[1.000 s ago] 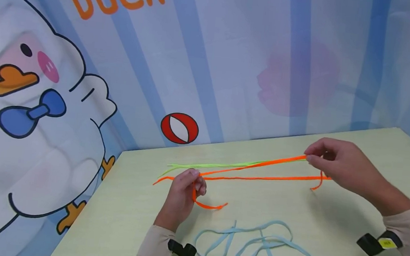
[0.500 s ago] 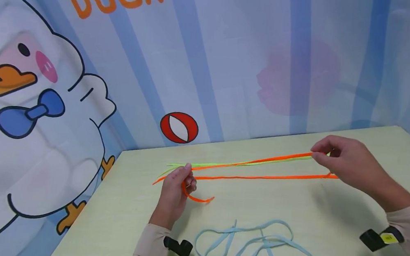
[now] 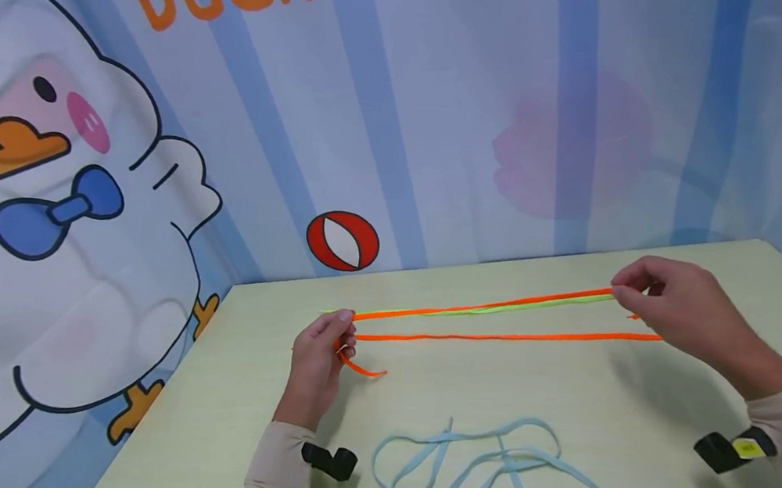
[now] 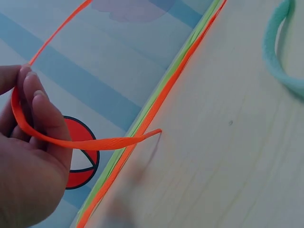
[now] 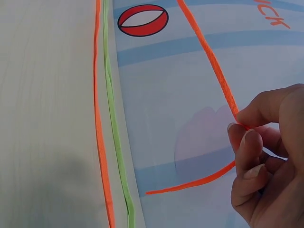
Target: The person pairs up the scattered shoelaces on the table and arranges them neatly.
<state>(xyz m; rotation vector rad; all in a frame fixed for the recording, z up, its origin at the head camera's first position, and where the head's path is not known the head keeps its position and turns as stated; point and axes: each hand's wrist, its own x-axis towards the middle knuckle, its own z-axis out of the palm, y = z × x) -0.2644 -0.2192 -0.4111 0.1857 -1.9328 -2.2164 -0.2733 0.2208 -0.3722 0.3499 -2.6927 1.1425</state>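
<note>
An orange flat shoelace (image 3: 484,305) stretches in the air between my two hands. My left hand (image 3: 315,358) pinches it near one end, and the loose tail (image 4: 104,144) curves out below the fingers in the left wrist view. Thumb and fingertips of my right hand (image 3: 682,303) pinch the other end, whose short tail (image 5: 190,184) hangs beneath that hand. Behind and below the held lace, a second orange shoelace (image 5: 98,118) lies nearly straight on the table. Alongside it runs a yellow-green shoelace (image 5: 113,109), partly covered by the held one in the head view.
A light blue shoelace (image 3: 532,421) lies in loose loops on the near part of the pale wooden table (image 3: 205,415). The table's back edge meets a printed cloth backdrop (image 3: 445,123) with a duck and a red ball.
My left hand has moved left and my right hand to the right and slightly up, drawing the held orange shoelace out longer between them. The laces on the table stay put.
</note>
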